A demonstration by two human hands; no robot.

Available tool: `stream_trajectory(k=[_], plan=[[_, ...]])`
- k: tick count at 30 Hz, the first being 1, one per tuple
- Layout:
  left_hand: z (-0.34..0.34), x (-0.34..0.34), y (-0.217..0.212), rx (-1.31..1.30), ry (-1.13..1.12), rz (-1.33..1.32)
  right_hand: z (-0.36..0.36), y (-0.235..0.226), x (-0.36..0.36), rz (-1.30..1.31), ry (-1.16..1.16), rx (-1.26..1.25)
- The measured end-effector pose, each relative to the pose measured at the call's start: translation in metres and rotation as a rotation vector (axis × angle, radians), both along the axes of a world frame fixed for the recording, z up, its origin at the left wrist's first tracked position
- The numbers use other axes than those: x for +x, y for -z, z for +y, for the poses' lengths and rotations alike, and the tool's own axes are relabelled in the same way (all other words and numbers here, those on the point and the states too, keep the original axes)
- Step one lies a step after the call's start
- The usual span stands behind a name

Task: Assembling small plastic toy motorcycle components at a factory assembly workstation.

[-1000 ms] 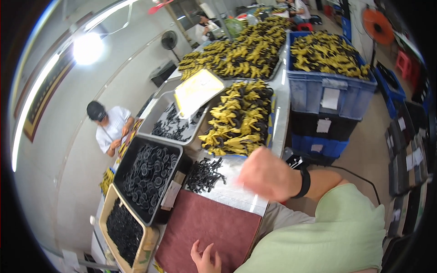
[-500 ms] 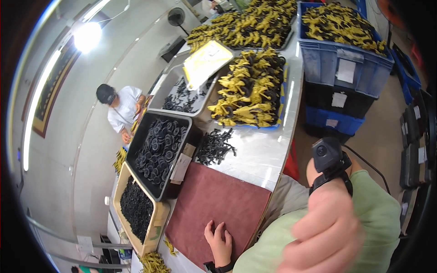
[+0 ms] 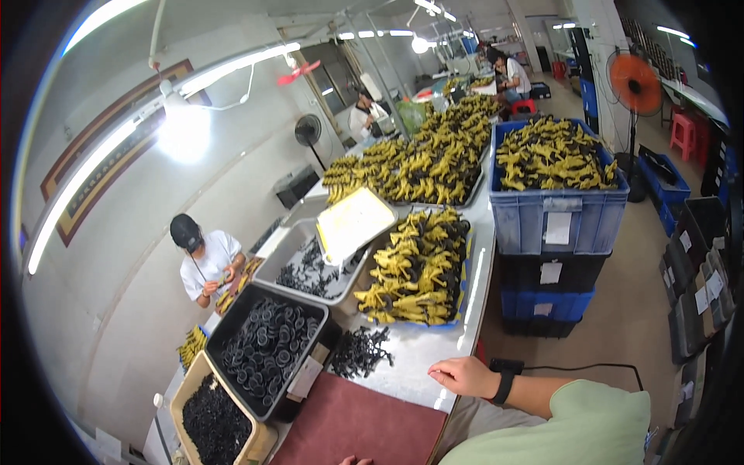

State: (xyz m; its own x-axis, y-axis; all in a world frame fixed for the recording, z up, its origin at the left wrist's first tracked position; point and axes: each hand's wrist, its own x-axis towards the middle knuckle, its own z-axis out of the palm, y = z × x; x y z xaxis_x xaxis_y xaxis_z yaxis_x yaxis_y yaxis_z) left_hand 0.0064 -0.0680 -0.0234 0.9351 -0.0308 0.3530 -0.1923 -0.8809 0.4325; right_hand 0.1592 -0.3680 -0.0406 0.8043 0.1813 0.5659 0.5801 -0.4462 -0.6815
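Now the right hand (image 3: 467, 377) is seen held out at the near edge of the metal table (image 3: 415, 341), its fingers loosely bent and kept close together; whether anything is pinched beneath them cannot be told. Around its wrist a black band (image 3: 505, 381) is worn. Of the left hand (image 3: 356, 461), only fingertips are caught at the lower edge, by the reddish-brown mat (image 3: 364, 422); how far they are opened, and whether anything is gripped, cannot be told.

The mat is laid flat at the table's near end, and just beyond it, to the left of the right hand and apart from it, a loose heap of small black parts (image 3: 361, 353) is spread on bare metal. Beside that heap, the black bin (image 3: 328, 341) is loaded with black rings (image 3: 267, 345), and next to it the cream bin (image 3: 263, 443) is part filled with tiny black pieces (image 3: 213, 422). Farther up, a pale yellow-edged tray (image 3: 356, 225) is propped aslant over the grey bin (image 3: 356, 288). To its right, yellow-and-black figures (image 3: 418, 267) are packed in rows, and more are heaped in the blue crate (image 3: 519, 223). Across the table, something small is being handled by a black-capped co-worker (image 3: 208, 263).
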Motion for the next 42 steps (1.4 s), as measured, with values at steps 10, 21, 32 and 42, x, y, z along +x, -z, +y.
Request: stream_trajectory(k=[10,21,32,42], plan=[[0.009,0.007,0.015,-0.014,0.017,-0.057,0.015,0.038,0.008,-0.299,0.134,0.040],[-0.002,0.003,0.002,-0.069,-0.036,-0.082,0.018,0.052,0.016,-0.352,0.116,0.062],[0.009,0.010,0.031,-0.082,-0.071,-0.089,0.001,0.091,0.034,-0.527,0.342,-0.042],[0.009,0.004,0.042,-0.119,-0.074,-0.068,0.015,0.064,0.018,-0.467,0.272,-0.031]])
